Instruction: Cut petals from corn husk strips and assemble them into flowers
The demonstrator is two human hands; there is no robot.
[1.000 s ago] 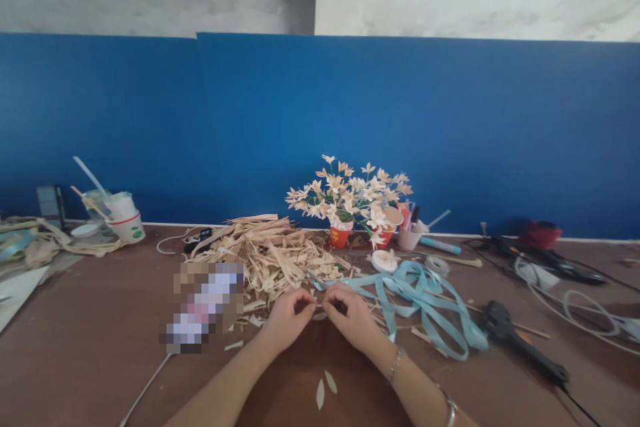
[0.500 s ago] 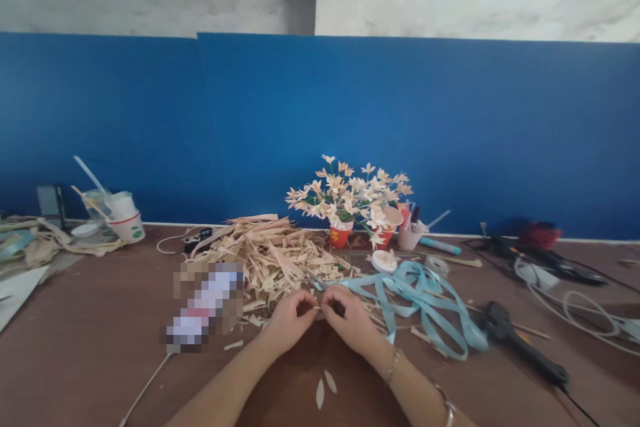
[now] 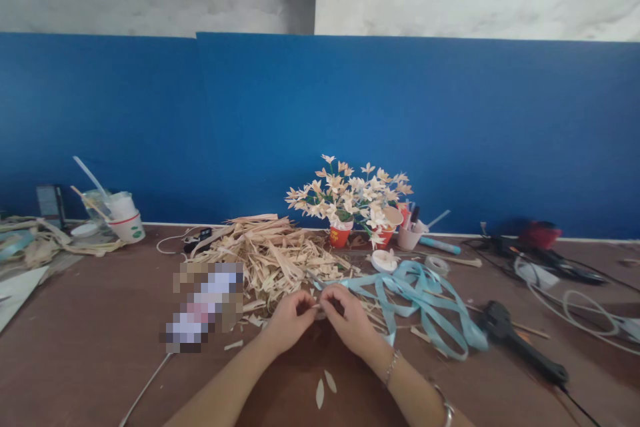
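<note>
My left hand (image 3: 291,321) and my right hand (image 3: 347,320) meet fingertip to fingertip just above the table, in front of the husk pile. Both are closed in a pinch on a small pale petal-like piece (image 3: 319,312); the fingers hide most of it. Two loose pale leaf-shaped petals (image 3: 320,393) lie on the brown table (image 3: 280,393) between my forearms. Beyond my hands spreads a heap of dry husk strips (image 3: 270,253). Light blue ribbon (image 3: 425,307) lies in loops to the right of my right hand.
Pale flowers (image 3: 345,190) stand in small red pots (image 3: 340,235) at the back. At right lie a black glue gun (image 3: 530,347) and tangled white cables (image 3: 570,310). A blurred-out phone-like object (image 3: 203,307) with a cord is at left, a white cup (image 3: 127,227) behind it.
My fingers have shifted very slightly around the small piece, with the right hand a touch further left. Everything on the table stays where it was.
</note>
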